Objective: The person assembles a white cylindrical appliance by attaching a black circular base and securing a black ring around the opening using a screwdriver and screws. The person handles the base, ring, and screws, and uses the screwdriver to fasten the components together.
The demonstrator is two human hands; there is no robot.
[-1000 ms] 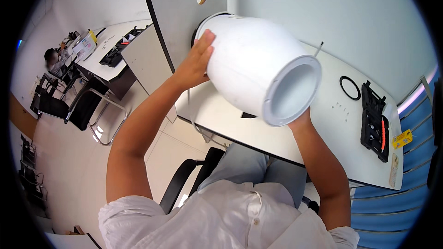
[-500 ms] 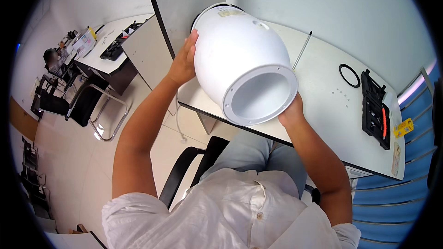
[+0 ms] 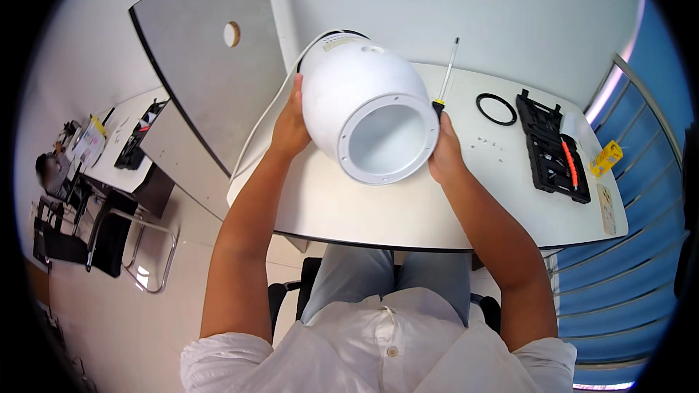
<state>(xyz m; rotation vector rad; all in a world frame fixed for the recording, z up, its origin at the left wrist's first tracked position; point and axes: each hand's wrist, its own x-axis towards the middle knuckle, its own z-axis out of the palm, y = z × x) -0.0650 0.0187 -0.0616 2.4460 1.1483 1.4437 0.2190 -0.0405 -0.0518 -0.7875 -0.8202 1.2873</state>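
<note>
white desk (image 3: 357,222) — left hand (image 3: 291,125) and right hand (image 3: 448,153) clamped on white housing (image 3: 360,76)

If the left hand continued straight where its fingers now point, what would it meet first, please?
Probably the thin white cable, curving just ahead of the left hand beside the rounded, hollow, white plastic-looking housing which that hand touches. Depth is unclear, so it might pass in front of the cable.

Right hand (image 3: 446,153) part-hidden behind housing (image 3: 364,76)

White table (image 3: 342,215), black ring (image 3: 500,123), small loose pieces (image 3: 494,144), open black tool case (image 3: 547,160)
</note>
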